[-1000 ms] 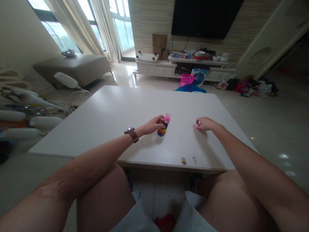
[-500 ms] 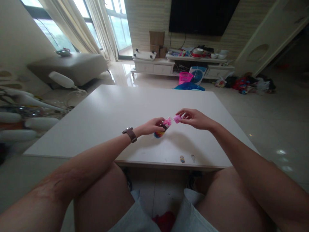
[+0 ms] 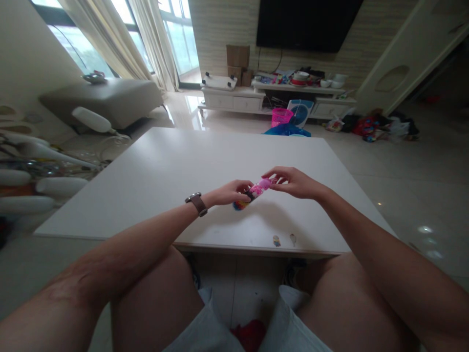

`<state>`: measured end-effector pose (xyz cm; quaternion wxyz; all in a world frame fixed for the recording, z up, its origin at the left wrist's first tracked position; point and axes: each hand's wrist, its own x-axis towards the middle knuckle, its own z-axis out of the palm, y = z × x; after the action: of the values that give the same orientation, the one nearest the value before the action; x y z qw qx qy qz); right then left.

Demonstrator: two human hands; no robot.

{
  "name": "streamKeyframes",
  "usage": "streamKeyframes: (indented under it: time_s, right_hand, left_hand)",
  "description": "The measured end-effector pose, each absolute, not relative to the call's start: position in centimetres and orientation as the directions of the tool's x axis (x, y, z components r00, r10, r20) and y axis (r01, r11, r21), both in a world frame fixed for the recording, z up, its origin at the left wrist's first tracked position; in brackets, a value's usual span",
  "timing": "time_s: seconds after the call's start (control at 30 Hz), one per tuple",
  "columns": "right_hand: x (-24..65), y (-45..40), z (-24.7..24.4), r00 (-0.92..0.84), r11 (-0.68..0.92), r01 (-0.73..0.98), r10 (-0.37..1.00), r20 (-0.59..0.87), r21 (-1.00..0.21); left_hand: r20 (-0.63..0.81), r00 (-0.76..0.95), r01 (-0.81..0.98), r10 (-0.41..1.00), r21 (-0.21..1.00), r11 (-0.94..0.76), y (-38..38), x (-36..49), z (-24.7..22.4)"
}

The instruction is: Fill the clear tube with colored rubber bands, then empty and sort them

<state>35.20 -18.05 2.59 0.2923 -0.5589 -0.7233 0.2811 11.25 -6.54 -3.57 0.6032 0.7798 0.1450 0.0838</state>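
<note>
A small clear bottle point(image 3: 256, 189) with bright layers of pink, black, yellow, red and blue tilts above the white table point(image 3: 190, 161), its mouth up to the right. My left hand point(image 3: 234, 191) is closed around the bottle's middle. At the bottle's mouth is a pink cap point(image 3: 264, 183), with the fingers of my right hand point(image 3: 287, 181) closed on it. Cap and bottle neck meet; whether the cap is screwed on I cannot tell. What the bottle's filling is made of is too small to make out.
Two small stickers, a yellow-and-blue figure point(image 3: 276, 240) and a pale one point(image 3: 293, 239), lie by the table's near edge. Beyond the far edge are a pink basket point(image 3: 281, 117) and a low cabinet point(image 3: 220, 101). White chair-like parts point(image 3: 60, 187) stand at left.
My right hand has moved slightly left, bringing the pink cap from just off the bottle's mouth onto it. My left hand still holds the bottle in nearly the same place.
</note>
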Motion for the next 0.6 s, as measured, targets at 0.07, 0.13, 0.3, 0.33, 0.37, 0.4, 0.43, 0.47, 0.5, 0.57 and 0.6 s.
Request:
streamKeyframes:
  time_s: [0.07, 0.13, 0.3, 0.33, 0.37, 0.4, 0.43, 0.47, 0.5, 0.57, 0.6]
  right_hand:
    - [35.18, -18.07, 2.67, -0.214, 0.221, 0.647, 0.971, 0.104, -0.73]
    - [35.15, -18.05, 2.73, -0.209, 0.219, 0.666, 0.973, 0.103, -0.713]
    - [35.07, -17.89, 2.67, -0.182, 0.153, 0.776, 0.983, 0.015, -0.612]
    - [35.06, -17.88, 2.65, -0.175, 0.138, 0.789, 0.985, -0.003, -0.599]
    - [35.05, -17.87, 2.65, -0.164, 0.13, 0.794, 0.986, -0.003, -0.594]
    - [35.05, -17.89, 2.67, -0.15, 0.127, 0.79, 0.989, 0.012, -0.599]
    - [35.04, -17.93, 2.72, -0.134, 0.129, 0.779, 0.99, 0.038, -0.613]
    - [35.04, -18.0, 2.78, -0.121, 0.135, 0.761, 0.99, 0.066, -0.635]
    - [35.03, -18.08, 2.85, -0.115, 0.145, 0.737, 0.989, 0.089, -0.66]
    - [35.04, -18.3, 3.0, -0.144, 0.168, 0.692, 0.985, 0.094, -0.702]
    - [35.05, -18.41, 3.06, -0.172, 0.178, 0.679, 0.982, 0.081, -0.712]
  left_hand:
    - [-0.04, 0.945, 0.118, 0.325, 0.968, -0.222, -6.53, 11.23, -3.57]
    - [-0.036, 0.948, 0.11, 0.318, 0.969, -0.22, -6.55, 11.2, -3.52]
    - [-0.015, 0.948, 0.115, 0.319, 0.948, -0.296, -6.73, 11.14, -3.11]
    - [-0.01, 0.948, 0.112, 0.317, 0.945, -0.308, -6.76, 11.14, -3.04]
    - [-0.004, 0.949, 0.108, 0.314, 0.943, -0.314, -6.78, 11.16, -3.01]
    - [0.001, 0.949, 0.103, 0.314, 0.943, -0.316, -6.79, 11.17, -2.99]
    - [0.006, 0.949, 0.1, 0.316, 0.944, -0.315, -6.79, 11.18, -3.0]
    - [0.01, 0.947, 0.097, 0.322, 0.944, -0.315, -6.78, 11.18, -3.01]
    - [0.014, 0.944, 0.096, 0.331, 0.944, -0.316, -6.77, 11.18, -3.03]
    - [0.023, 0.936, 0.099, 0.351, 0.941, -0.325, -6.75, 11.17, -3.05]
    - [0.028, 0.932, 0.101, 0.362, 0.938, -0.333, -6.75, 11.17, -3.05]
